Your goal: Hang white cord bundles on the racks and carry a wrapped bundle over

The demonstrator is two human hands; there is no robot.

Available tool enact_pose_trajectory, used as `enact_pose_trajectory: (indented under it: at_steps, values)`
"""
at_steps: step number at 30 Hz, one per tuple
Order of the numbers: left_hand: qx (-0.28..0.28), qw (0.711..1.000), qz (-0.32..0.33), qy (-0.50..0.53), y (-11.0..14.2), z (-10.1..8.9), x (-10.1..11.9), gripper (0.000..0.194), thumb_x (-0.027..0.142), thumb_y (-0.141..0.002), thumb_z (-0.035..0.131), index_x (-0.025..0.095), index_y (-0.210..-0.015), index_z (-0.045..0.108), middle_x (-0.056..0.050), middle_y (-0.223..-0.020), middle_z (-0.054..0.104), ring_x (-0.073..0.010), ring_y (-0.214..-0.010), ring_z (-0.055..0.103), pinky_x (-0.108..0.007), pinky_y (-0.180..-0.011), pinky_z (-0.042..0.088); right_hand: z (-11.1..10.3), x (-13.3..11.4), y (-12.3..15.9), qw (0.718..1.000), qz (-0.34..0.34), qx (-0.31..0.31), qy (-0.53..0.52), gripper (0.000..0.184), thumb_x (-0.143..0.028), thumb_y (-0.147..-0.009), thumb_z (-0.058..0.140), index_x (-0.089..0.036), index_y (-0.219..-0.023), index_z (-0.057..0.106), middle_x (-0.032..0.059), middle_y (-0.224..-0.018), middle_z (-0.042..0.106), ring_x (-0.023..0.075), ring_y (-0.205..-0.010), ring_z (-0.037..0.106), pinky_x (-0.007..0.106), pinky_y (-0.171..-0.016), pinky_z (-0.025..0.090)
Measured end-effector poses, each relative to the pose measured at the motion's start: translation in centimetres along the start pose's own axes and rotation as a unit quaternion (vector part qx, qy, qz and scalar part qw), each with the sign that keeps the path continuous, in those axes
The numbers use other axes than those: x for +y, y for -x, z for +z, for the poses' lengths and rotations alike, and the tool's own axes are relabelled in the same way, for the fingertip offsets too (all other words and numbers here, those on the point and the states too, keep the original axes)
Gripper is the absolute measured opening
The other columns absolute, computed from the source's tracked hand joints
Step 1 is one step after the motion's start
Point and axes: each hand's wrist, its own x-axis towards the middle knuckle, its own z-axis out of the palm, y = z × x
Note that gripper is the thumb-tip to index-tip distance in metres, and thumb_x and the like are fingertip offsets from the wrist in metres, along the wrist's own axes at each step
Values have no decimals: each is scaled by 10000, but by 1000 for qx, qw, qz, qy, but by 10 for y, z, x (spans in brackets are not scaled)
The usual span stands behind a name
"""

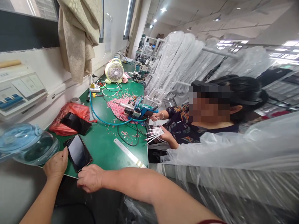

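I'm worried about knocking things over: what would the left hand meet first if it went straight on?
Probably the near phone: the left hand's fingertips are right by its left edge, though depth makes it hard to tell whether they touch it.

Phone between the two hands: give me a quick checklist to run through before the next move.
1. Near phone on the green table: ok.
2. Left hand at the near phone's side edge: ok; firmness of hold, cannot tell.
3. Right hand by its lower corner: ok; actual grip, cannot tell.
4. Left hand well clear of the water jug: not ok, they are close together.
5. Co-worker's hand with the white strands away from the near phone: ok.
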Motion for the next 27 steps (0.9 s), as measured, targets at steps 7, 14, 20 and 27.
enact_pose_trajectory:
  at_steps: [7, 14, 20, 27]
  values:
    - [24, 1000, -13, 2, 0, 3, -1, 587, 485, -907, 195, 154, -900, 680, -104, -995, 663, -254, -797, 592, -326, -621, 357, -6, 0, -1, 1000, 17, -25, 0, 169, -301, -826, 500, -208, -893, 624, -8, -943, 582, 154, -895, 495, 281, -640, 422]
    - [47, 999, 7, 19, -3, 11, -6, 586, 496, -895, 215, 157, -862, 691, -119, -919, 666, -236, -714, 570, -321, -584, 343, -6, 0, -1, 999, 20, -30, 7, 198, -299, -841, 462, -206, -898, 627, -14, -940, 585, 150, -890, 496, 283, -662, 421]
    - [37, 999, 11, 13, -4, 10, -8, 574, 489, -899, 203, 172, -826, 676, -82, -975, 663, -211, -705, 549, -314, -596, 314, -5, 0, -2, 1000, 17, -16, 6, 195, -304, -830, 485, -204, -903, 635, -12, -933, 592, 148, -885, 502, 276, -646, 412]
    - [-1, 1000, 2, 6, -1, 2, -4, 584, 495, -891, 196, 145, -882, 664, -101, -987, 651, -214, -746, 551, -292, -592, 266, -6, -1, -1, 999, 21, -27, 6, 221, -295, -847, 457, -206, -936, 638, -8, -948, 587, 153, -900, 497, 284, -651, 423]
